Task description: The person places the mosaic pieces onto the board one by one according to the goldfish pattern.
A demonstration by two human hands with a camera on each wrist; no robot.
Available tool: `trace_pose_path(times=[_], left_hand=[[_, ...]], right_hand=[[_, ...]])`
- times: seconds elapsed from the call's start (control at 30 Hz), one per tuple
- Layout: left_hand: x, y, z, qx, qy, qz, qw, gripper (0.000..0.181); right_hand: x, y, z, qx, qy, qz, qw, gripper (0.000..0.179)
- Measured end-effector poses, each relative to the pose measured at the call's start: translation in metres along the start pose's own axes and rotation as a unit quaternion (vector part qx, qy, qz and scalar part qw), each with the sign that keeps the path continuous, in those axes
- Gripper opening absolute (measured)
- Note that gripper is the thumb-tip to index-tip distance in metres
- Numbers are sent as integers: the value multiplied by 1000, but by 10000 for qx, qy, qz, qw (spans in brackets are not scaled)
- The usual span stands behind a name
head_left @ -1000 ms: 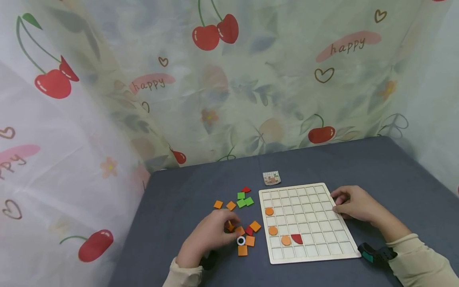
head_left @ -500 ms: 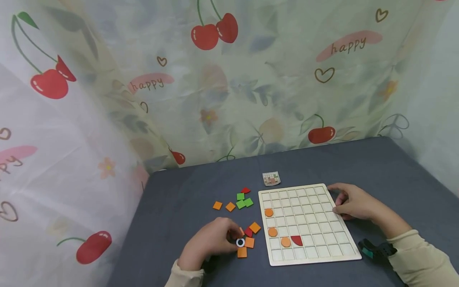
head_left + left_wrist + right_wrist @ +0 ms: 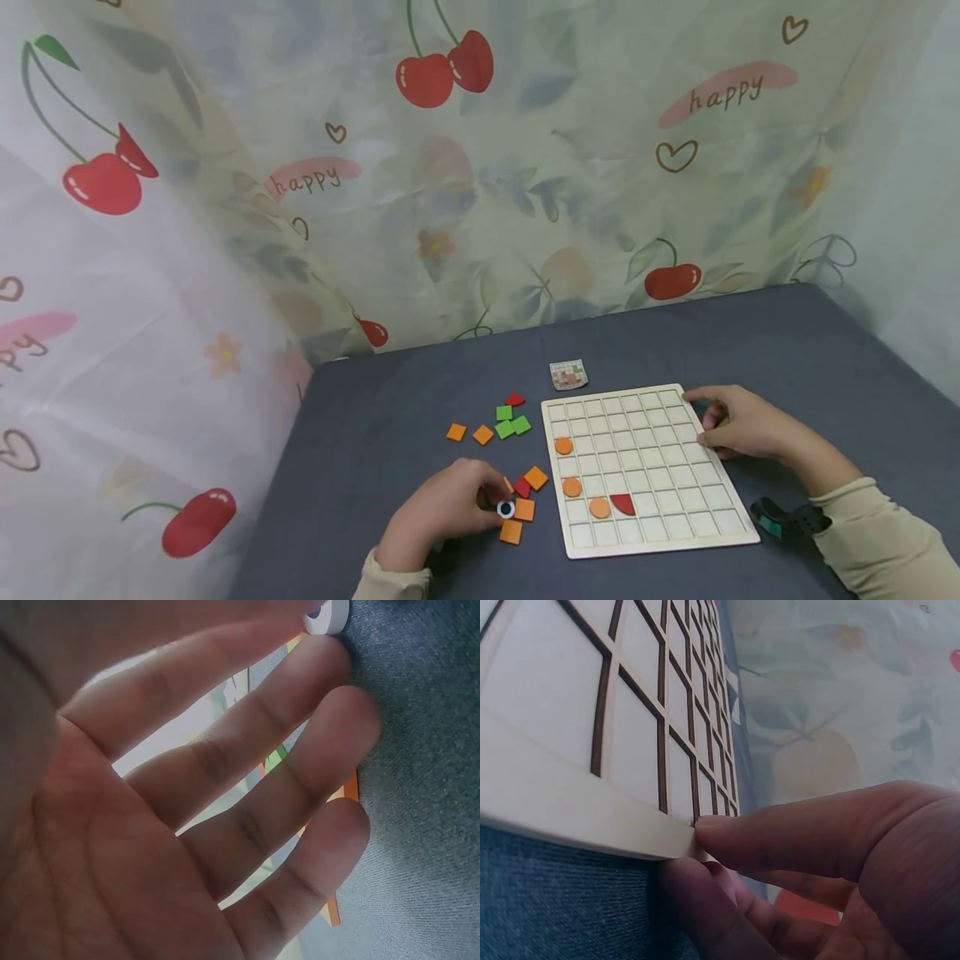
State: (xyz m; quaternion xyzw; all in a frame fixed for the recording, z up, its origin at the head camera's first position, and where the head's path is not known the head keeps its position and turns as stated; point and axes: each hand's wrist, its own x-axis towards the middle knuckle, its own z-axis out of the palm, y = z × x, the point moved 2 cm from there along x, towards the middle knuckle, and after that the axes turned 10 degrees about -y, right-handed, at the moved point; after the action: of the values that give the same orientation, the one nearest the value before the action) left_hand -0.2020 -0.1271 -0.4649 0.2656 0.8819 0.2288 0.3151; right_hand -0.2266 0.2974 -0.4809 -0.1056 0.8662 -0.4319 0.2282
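My left hand [image 3: 447, 507] pinches a small white round piece with a black centre [image 3: 506, 508] between thumb and index finger, low over the table. In the left wrist view, only part of the white round piece [image 3: 330, 616] shows at the top; the other fingers are spread apart. Orange square tiles [image 3: 524, 510] and a red tile [image 3: 522, 487] lie around these fingertips. At the right side of the pale grid board [image 3: 660, 479], my right hand [image 3: 746, 425] holds the edge. The right wrist view shows fingertips against the board's rim [image 3: 570, 795].
Orange discs [image 3: 564, 446] and a red quarter-round tile [image 3: 622, 504] lie on the board's left part. Green squares [image 3: 504, 413], another red tile [image 3: 514, 400] and two orange squares [image 3: 456, 432] lie left of it. A small printed card [image 3: 568, 375] lies behind the board.
My left hand has come down slightly toward the front and now pinches the white round piece. The right index finger has stretched farther up the board's edge.
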Motion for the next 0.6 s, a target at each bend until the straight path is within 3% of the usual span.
trace_pose_path(times=[0.6], left_hand=[[0,0,2,98,186,45,9998,17]], right_hand=[[8,-5,3,-325,94,108,9994,75]])
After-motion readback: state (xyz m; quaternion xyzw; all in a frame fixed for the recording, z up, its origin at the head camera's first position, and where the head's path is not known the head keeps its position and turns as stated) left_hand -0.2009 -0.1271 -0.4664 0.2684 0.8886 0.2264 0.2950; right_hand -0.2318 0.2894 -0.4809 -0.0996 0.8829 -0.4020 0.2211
